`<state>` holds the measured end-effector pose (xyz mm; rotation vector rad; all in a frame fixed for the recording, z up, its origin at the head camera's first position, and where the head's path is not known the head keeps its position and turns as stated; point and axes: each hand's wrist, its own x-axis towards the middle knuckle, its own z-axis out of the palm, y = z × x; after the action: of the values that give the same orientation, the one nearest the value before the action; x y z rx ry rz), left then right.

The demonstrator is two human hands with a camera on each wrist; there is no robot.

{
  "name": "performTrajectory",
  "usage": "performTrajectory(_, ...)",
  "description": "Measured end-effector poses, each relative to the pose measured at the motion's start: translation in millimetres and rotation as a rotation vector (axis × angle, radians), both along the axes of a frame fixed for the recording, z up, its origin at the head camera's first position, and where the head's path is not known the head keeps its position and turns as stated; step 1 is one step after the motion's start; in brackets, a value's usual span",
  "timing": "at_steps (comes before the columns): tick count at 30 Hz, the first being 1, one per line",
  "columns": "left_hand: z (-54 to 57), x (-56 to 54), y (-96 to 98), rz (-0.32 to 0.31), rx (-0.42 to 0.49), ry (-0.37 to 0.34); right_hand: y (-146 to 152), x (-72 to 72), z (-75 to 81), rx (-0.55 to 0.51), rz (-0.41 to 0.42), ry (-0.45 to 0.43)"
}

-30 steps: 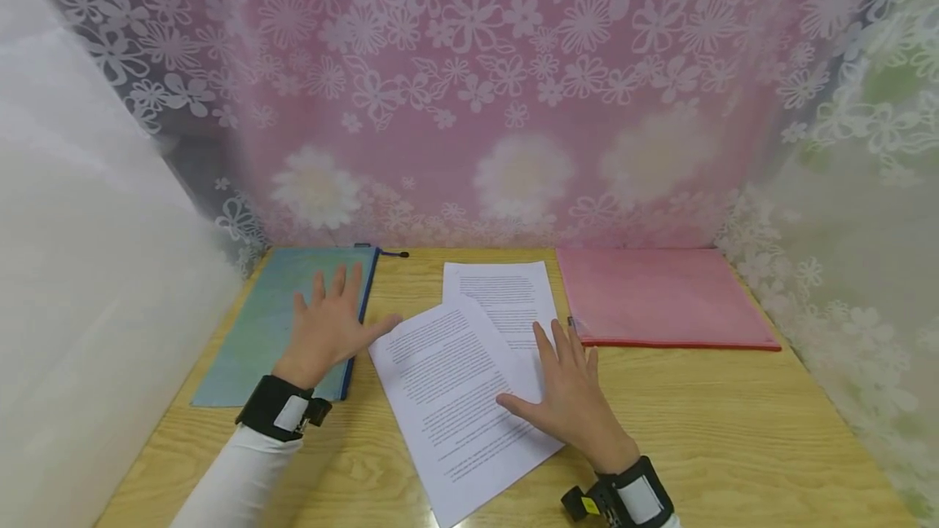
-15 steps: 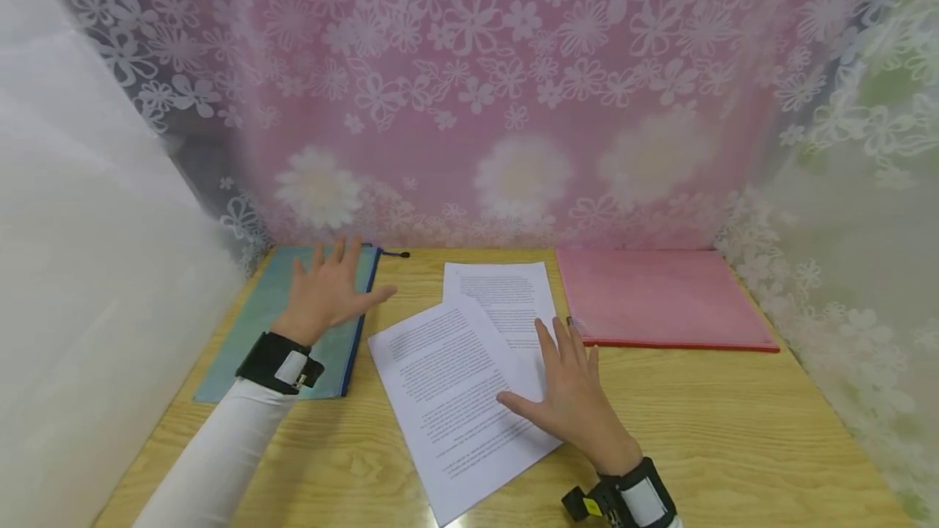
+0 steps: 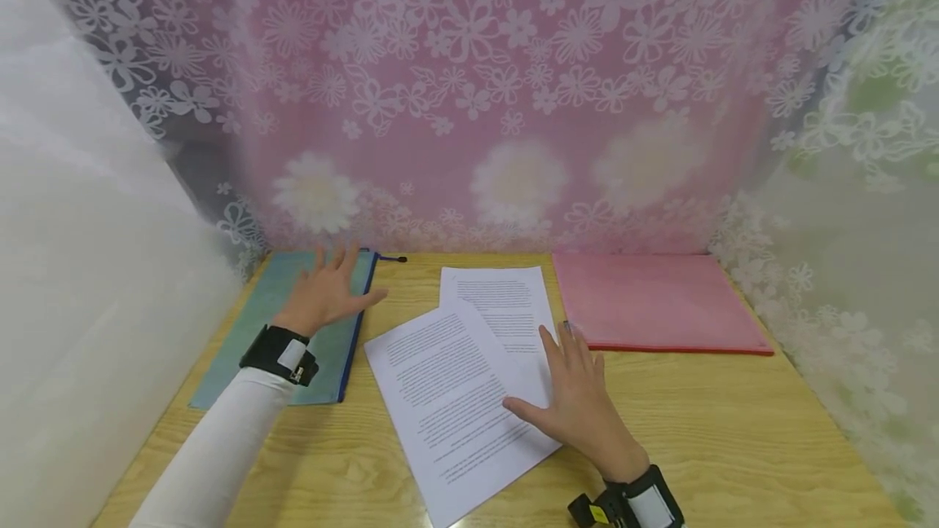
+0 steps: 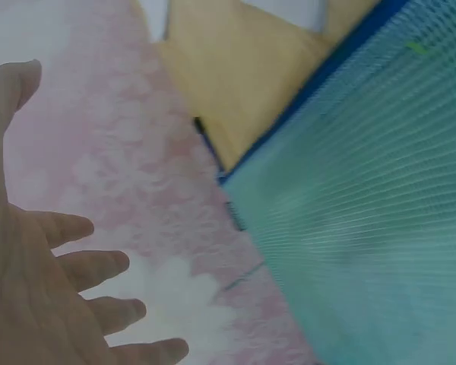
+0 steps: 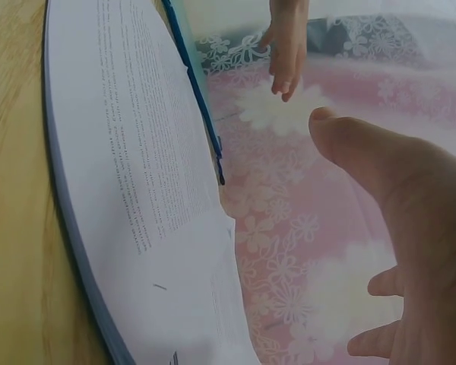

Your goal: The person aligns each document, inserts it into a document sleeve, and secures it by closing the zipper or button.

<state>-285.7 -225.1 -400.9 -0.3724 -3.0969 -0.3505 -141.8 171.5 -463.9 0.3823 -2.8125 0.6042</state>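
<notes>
My left hand (image 3: 323, 298) hovers with spread fingers over a teal zip folder (image 3: 253, 341), holding nothing. In the left wrist view, its fingers (image 4: 99, 268) stand apart from the ribbed folder (image 4: 349, 205). My right hand (image 3: 583, 398) is held with fingers spread above the right edge of a printed paper (image 3: 440, 398). A second printed paper (image 3: 502, 296) lies partly under the first one. The right wrist view catches the papers (image 5: 137, 152), a staple (image 5: 159, 287) and my right thumb (image 5: 349, 141); contact with the paper is not visible.
A pink zip folder (image 3: 660, 300) with a red edge lies at the back right of the wooden table (image 3: 719, 430). Behind the table hangs a pink flowered curtain (image 3: 455, 129). A white sheet (image 3: 95, 226) borders the left side.
My left hand has moved away from me and slightly to the left over the teal folder. The right hand stays nearly in place; the papers and folders lie as before.
</notes>
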Motion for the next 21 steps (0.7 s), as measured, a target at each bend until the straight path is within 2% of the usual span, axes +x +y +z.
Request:
performTrajectory(4,-10.1,-7.9,-1.9,0.003,-0.007,-0.026,3,2.1,0.0,-0.002,-0.004,-0.013)
performTrajectory(7,-12.3,-14.4,-1.3,-0.001,-0.004,-0.034,3,3.5,0.1,0.004,-0.006,-0.007)
performTrajectory(15,-8.4,-33.1,2.6,-0.027,-0.022,-0.048,3,6.3,-4.5,0.012,-0.012,-0.027)
performTrajectory(21,-4.6,-47.6,7.4,-0.043,-0.04,-0.087,6,7.1,-9.0,0.018,-0.032,-0.026)
